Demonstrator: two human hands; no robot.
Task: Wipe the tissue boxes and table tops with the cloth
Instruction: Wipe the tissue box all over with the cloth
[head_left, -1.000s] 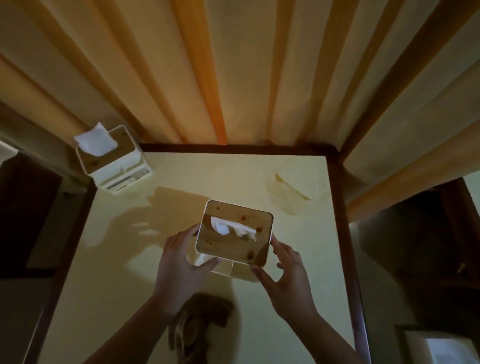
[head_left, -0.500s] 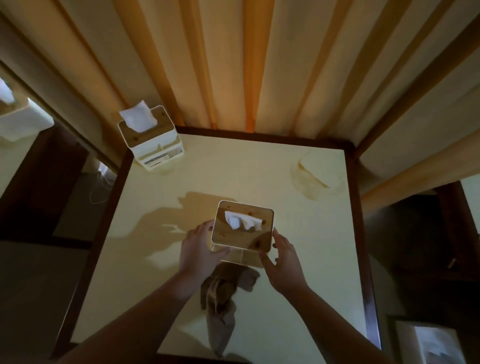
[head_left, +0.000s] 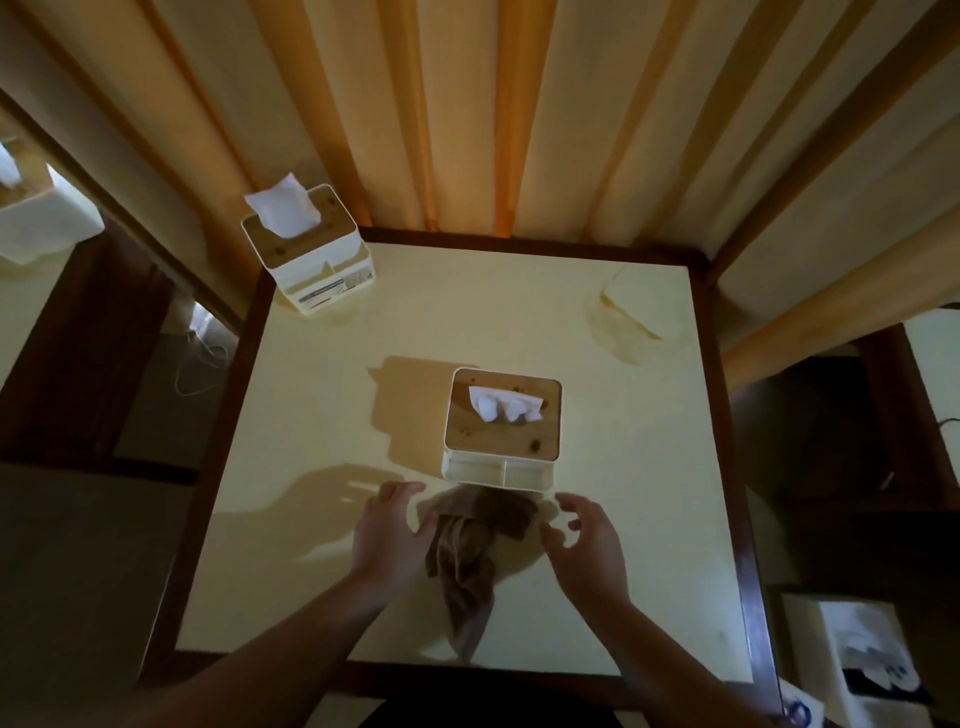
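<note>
Both my grips are empty right now: left hand (head_left: 387, 530) flat and relaxed, right hand (head_left: 587, 540) loosely curled. The brown cloth (head_left: 470, 551) lies on the counter (head_left: 311, 467) between them, tissue box (head_left: 501, 423) just beyond.

Striped curtain (head_left: 467, 104) behind – white cable (head_left: 200, 358) on floor, left.

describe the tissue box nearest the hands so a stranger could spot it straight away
Start at the pale yellow table with its dark wooden frame. Near its middle, just beyond the brown cloth, stands a white tissue box with a wooden lid. Unlike the box at the far left corner, its tissue sits low and crumpled.
</note>
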